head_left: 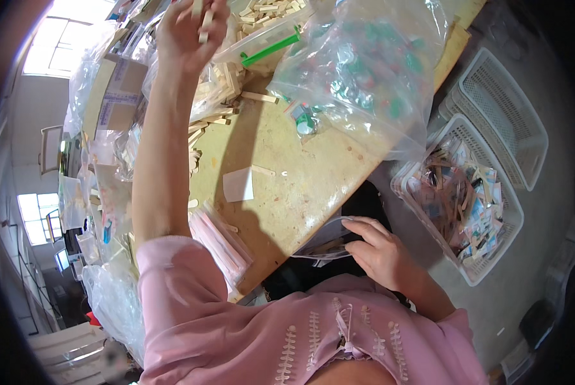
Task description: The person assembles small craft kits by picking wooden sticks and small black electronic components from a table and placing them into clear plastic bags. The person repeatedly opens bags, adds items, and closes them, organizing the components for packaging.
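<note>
My left hand (194,32) reaches far out over the back of the table, its fingers curled around small pale wooden sticks (206,25). Below it lies a heap of similar wooden pieces (229,83). Close to my body, beyond the table's front edge, my right hand (383,253) grips the rim of a clear plastic bag (326,239) between thumb and fingers. The bag's mouth gapes, and some wooden sticks show inside it. A stack of pinkish flat packets (220,247) lies on the table beside my left sleeve.
A big clear bag of green-and-white items (377,70) covers the table's (300,186) far right. A clear bin with a green handle (271,48) holds wooden blocks. A white card (238,185) lies mid-table. White baskets (470,266) stand right, one full of packed bags. Cardboard box (117,96) at left.
</note>
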A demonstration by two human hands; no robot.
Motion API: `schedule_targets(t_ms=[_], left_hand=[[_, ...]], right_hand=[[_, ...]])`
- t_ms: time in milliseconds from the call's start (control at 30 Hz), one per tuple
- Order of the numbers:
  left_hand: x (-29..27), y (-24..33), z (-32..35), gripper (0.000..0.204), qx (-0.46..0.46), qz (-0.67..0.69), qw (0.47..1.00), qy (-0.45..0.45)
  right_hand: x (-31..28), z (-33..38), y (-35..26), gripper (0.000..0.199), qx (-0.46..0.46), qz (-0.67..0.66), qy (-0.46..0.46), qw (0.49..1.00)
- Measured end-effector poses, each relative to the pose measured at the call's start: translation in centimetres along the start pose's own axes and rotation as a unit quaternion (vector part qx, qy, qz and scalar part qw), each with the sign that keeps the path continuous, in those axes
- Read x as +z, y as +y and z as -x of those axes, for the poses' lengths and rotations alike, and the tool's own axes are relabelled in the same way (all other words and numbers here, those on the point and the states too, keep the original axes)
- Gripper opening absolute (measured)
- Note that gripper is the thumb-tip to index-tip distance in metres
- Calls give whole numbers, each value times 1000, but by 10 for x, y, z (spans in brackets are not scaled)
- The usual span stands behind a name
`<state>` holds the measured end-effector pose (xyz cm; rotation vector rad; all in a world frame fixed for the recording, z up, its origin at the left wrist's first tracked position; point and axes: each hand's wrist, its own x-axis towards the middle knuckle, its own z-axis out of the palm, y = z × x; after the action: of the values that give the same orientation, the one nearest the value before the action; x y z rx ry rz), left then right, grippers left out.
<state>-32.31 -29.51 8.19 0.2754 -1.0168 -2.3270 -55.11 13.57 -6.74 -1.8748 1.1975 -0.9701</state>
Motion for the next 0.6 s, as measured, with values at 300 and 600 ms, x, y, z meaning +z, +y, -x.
schedule_targets(t_ms=[300,600], left_hand=[[71,-181,111,33,31,-690,698,188],[88,-196,170,20,41,-605,769,205]], right_hand=[[7,11,-16,6,-15,22,-14,1000],[23,28,-33,6,-39,71,6,997]])
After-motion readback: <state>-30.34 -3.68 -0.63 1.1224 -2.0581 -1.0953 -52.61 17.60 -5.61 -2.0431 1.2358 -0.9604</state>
